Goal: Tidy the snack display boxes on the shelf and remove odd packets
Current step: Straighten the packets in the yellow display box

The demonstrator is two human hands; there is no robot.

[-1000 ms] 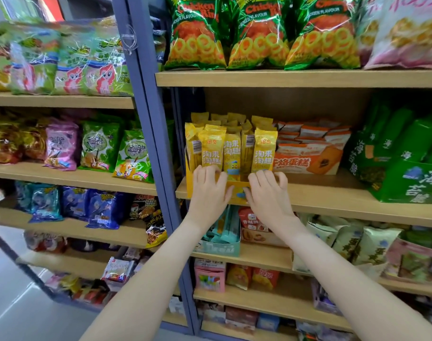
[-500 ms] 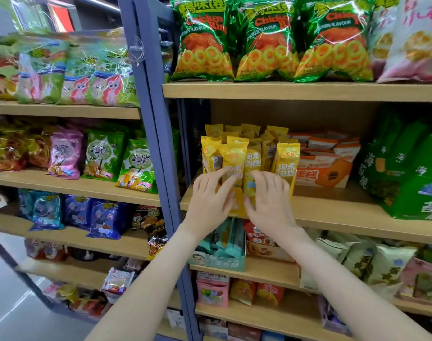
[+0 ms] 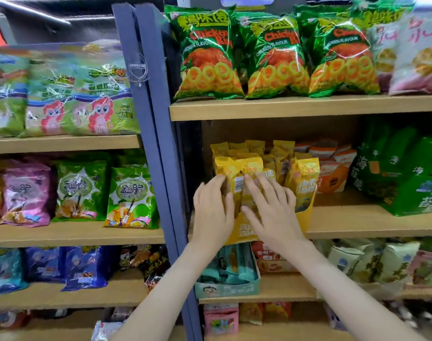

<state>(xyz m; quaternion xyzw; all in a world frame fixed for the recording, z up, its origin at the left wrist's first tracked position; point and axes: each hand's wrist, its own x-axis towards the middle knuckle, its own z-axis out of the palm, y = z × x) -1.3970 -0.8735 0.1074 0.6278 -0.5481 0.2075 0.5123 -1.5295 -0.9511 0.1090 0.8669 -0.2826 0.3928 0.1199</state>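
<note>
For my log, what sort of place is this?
Likely a shop's snack aisle: wooden shelves on a blue post, rows of identical chicken ring bags, and a yellow display box of packets.

Yellow packets (image 3: 304, 178) fill a yellow box (image 3: 305, 217); green bags (image 3: 207, 57) above show orange rings.

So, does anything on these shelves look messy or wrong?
Yes. The yellow packets in the yellow box stand unevenly: the front ones lean, and one on the right sits apart from the rest. The left hand and right hand rest flat on them. No stray packet shows clearly.
</note>
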